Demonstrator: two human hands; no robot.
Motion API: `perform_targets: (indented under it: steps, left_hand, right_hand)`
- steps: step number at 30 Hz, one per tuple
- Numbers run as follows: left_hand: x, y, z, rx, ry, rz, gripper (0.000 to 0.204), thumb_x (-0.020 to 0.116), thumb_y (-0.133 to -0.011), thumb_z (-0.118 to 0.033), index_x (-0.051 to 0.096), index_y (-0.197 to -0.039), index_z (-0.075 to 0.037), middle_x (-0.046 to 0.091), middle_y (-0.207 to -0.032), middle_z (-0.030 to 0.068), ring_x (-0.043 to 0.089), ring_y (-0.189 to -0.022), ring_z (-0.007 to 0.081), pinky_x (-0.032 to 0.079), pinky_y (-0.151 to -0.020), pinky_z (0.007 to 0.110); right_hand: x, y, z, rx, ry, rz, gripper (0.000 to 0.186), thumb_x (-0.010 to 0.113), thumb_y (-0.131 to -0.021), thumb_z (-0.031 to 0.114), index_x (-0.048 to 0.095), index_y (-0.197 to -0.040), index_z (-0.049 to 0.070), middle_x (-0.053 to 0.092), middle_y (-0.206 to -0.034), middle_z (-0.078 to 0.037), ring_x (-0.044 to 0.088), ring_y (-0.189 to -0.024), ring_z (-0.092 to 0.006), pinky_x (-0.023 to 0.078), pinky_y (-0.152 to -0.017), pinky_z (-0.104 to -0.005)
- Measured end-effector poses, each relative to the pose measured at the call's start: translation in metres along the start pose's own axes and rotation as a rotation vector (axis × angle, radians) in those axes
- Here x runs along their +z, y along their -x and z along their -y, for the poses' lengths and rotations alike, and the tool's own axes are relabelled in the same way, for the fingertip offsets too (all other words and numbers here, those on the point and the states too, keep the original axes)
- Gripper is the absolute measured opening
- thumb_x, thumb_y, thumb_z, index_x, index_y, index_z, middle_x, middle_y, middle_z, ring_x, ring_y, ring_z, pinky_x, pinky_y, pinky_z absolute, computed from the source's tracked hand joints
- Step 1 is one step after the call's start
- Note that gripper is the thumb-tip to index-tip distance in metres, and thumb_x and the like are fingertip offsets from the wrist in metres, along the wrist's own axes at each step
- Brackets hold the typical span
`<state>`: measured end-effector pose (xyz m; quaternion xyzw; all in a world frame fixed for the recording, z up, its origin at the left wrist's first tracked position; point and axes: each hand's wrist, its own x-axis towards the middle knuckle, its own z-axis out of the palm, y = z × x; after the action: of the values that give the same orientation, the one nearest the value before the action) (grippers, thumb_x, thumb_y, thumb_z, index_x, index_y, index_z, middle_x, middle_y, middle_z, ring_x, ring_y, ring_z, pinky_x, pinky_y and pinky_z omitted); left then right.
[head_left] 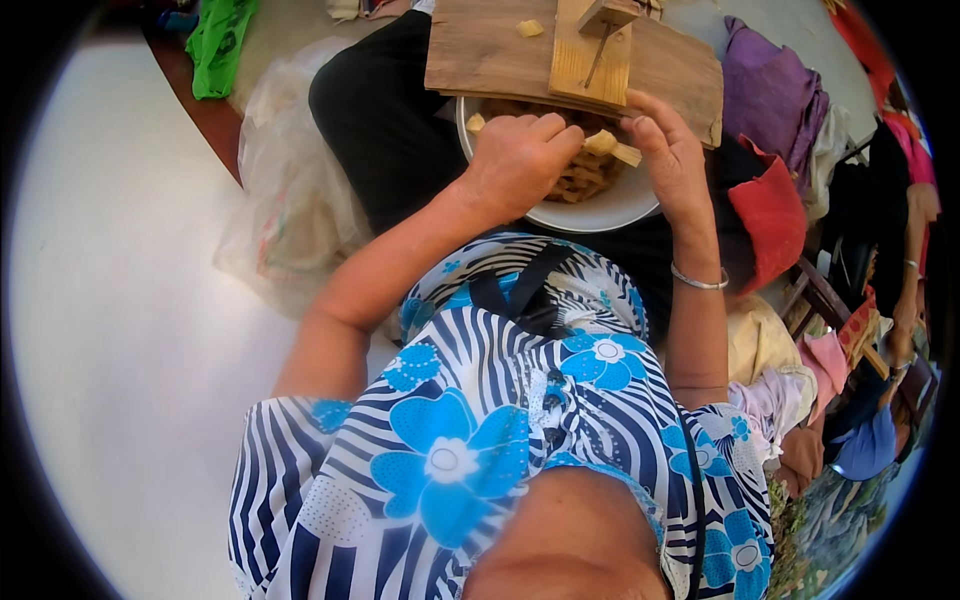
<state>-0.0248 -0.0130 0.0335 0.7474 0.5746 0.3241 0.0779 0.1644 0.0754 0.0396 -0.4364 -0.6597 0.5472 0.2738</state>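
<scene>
My left hand [520, 165] is closed in a pinch above a white bowl [590, 220]. Right beside its fingertips are pale yellow pieces [600, 143]; what the pinch itself holds is hidden. Opposite it, my right hand [672, 155] has its thumb apart from its fingers, close to the front edge of a wooden board [480, 50]. Nothing shows in its grip. Many brown strips [575, 185] lie in the bowl. Across the board's middle sits a lighter plank with a wooden block [608, 14] and a thin dark metal piece [600, 55].
Another pale chunk [529, 28] lies on the board. To the left are a clear plastic bag [295, 190] and a green bag [218, 45]. Purple cloth [770, 90] and red cloth [768, 215] are at the right. Another person's arm [908, 290] shows at the far right.
</scene>
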Motion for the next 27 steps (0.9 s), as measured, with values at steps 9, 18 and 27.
perform_targets:
  steps: [9, 18, 27]
  left_hand:
    - [-0.011, -0.022, 0.008, -0.437, 0.816, 0.248, 0.011, 0.060, -0.088, -0.013, 0.058, -0.090, -0.003, 0.060, -0.075, 0.0001, 0.055, -0.066, 0.0083, 0.044, -0.059, 0.023]
    - [0.001, -0.033, 0.016, -0.461, 0.940, 0.300, 0.012, 0.058, -0.089, -0.012, 0.059, -0.090, 0.000, 0.057, -0.077, -0.0014, 0.050, -0.074, 0.0039, 0.042, -0.066, 0.020]
    - [-0.004, -0.057, 0.062, -0.550, 1.001, 0.336, 0.014, 0.056, -0.089, -0.012, 0.062, -0.095, -0.001, 0.057, -0.076, -0.0015, 0.050, -0.069, 0.0050, 0.041, -0.062, 0.021]
  right_hand:
    - [-0.017, 0.007, 0.019, 0.176, -0.116, 0.189, 0.029, 0.058, -0.092, 0.021, 0.063, -0.111, 0.000, 0.057, -0.073, 0.003, 0.048, -0.060, -0.0037, 0.037, -0.054, -0.0165]
    - [-0.009, -0.010, 0.035, 0.241, -0.171, 0.239, 0.024, 0.060, -0.091, 0.017, 0.063, -0.108, 0.001, 0.064, -0.082, -0.002, 0.055, -0.065, -0.0066, 0.046, -0.062, -0.0183]
    - [-0.009, -0.039, 0.006, 0.164, -0.183, 0.073, 0.015, 0.060, -0.090, 0.014, 0.063, -0.094, 0.000, 0.062, -0.077, -0.002, 0.054, -0.061, -0.0057, 0.044, -0.054, -0.0195]
